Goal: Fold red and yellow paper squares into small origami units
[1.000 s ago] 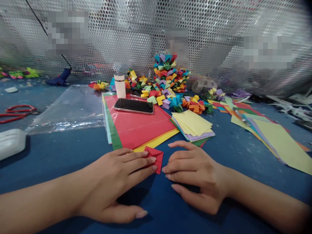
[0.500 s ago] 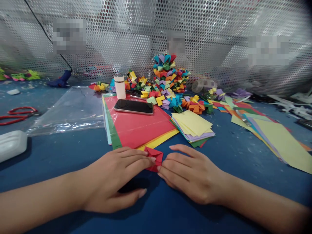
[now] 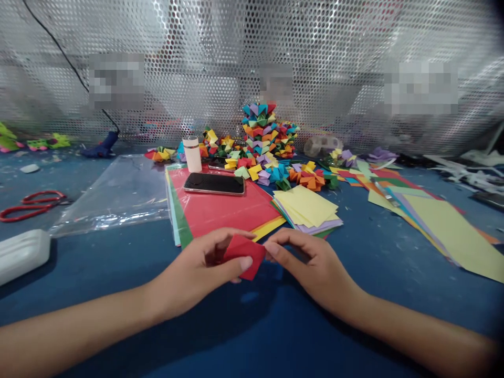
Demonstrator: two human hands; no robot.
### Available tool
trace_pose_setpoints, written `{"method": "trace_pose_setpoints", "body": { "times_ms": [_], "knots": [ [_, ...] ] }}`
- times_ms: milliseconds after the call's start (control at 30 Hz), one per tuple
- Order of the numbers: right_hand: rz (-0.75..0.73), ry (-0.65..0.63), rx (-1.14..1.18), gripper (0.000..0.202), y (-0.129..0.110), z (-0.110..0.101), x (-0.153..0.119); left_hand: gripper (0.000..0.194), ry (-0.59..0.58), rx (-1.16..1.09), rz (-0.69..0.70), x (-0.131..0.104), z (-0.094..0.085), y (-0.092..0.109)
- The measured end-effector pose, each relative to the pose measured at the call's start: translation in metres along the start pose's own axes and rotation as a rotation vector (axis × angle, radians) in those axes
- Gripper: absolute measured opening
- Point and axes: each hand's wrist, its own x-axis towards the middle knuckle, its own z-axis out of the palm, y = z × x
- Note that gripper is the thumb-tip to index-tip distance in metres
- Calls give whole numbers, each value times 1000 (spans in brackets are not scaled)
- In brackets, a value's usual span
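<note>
On the near side of the smartphone (image 3: 214, 184), the half-curled left hand (image 3: 195, 270) clasps the folded red paper (image 3: 244, 249), now raised off the tabletop (image 3: 252, 341) and turned plain face up, suggesting flat pressing has given way to in-hand shaping, while the right hand (image 3: 318, 268) pinches its right corner.

The folded red paper (image 3: 240, 247) is a small, angular piece with straight edges and a plain, smooth face showing. It is held tilted in the near middle of the scene. The left hand (image 3: 197, 270) grasps its left part, thumb lying across the face; the right hand (image 3: 315, 268) pinches its right corner.
</note>
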Motion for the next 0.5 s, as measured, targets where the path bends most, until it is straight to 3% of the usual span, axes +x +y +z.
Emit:
{"method": "trace_pose_setpoints", "body": {
  "times_ms": [133,367,500],
  "knots": [
    [-53,-52,-167,19,8,-1,1,23,36,-107,-97,13,8,-1],
    [-539,-115,-481,22,16,-5,1,21,30,-71,-147,12,7,-4],
    [-715,-103,-664,23,19,-8,4,18,52,-75,-136,12,9,-7]
  ]
}}
